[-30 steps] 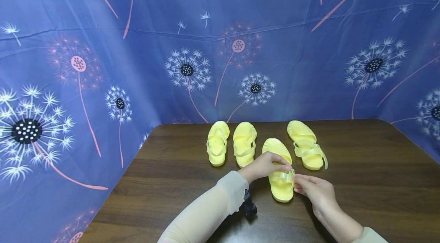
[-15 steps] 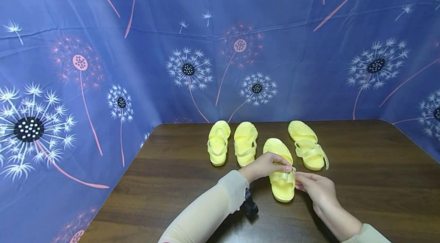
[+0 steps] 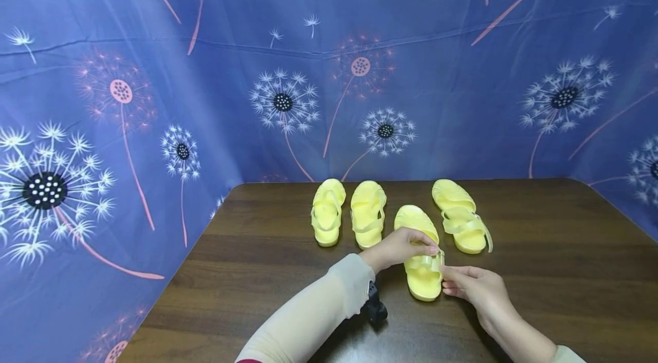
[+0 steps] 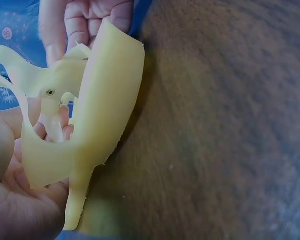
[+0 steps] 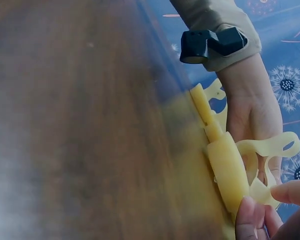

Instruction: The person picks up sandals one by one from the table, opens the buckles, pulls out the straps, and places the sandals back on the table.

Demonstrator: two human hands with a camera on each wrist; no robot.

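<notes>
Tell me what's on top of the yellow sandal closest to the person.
Straps cross the sandal, and the left hand lies over it, pinching one; the right hand pinches a strap at the right edge. The sandal's surface under the left hand is covered.

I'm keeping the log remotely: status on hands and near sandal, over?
Left hand, right hand: both pinching straps of near sandal. Sandal sole-down on table; fastening unclear. Three other sandals farther back, none seemingly in the way.

Yellow sandal (image 4: 110, 95), strap (image 4: 47, 162) pinched in left hand (image 4: 15, 192), right hand (image 4: 80, 25) at upper end, brown counter (image 4: 220, 125) alongside, blue cloth (image 4: 20, 17) behind.
</notes>
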